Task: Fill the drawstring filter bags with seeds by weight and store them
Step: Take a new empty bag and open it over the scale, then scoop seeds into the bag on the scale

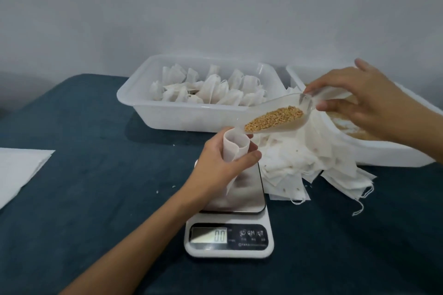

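Seeds (275, 118) sat in a clear scoop (271, 117), pinched by the right hand (354, 100) just over a bag (233, 145). The left hand (223, 163) curled round that open bag above the scale (230, 220), which read zero. Many filled bags (206, 91) lay in the tub (191, 117). Lots of empty bags (304, 163) were left.

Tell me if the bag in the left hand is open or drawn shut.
Open: the left hand holds the filter bag with its mouth spread round, under the scoop.
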